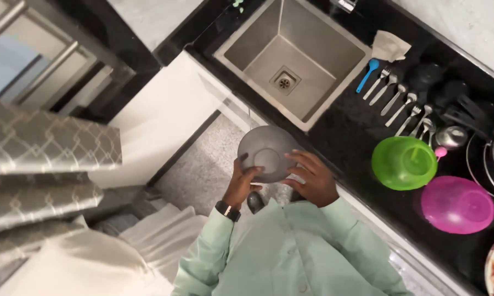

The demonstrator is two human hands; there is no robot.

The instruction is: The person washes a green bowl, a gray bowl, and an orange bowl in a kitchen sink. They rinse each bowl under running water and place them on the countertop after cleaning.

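A grey steel bowl (267,153), turned underside up toward the camera, is held in both hands over the floor just beside the black worktop (345,129), short of the empty steel sink (293,55). The left hand (242,181) is closed around the bowl's near-left rim, thumb on the base; the right hand (314,178) is curled against the right rim, fingers spread over the underside. Each grip is shut on the bowl, though contact is limited to the edge.

On the worktop a row of forks and spoons (400,101) is laid out beside a blue spoon (367,74) and a folded cloth (390,46). A green bowl (403,163) and a pink bowl (456,204) are set upside down nearer the person, with dark utensils (461,104) behind them.

A slip is judged the main risk: the bowl is smooth, possibly wet, and is gripped only at its rim away from the worktop, so a loosened hold could drop it to the floor. A swing toward the worktop could also knock the green bowl.
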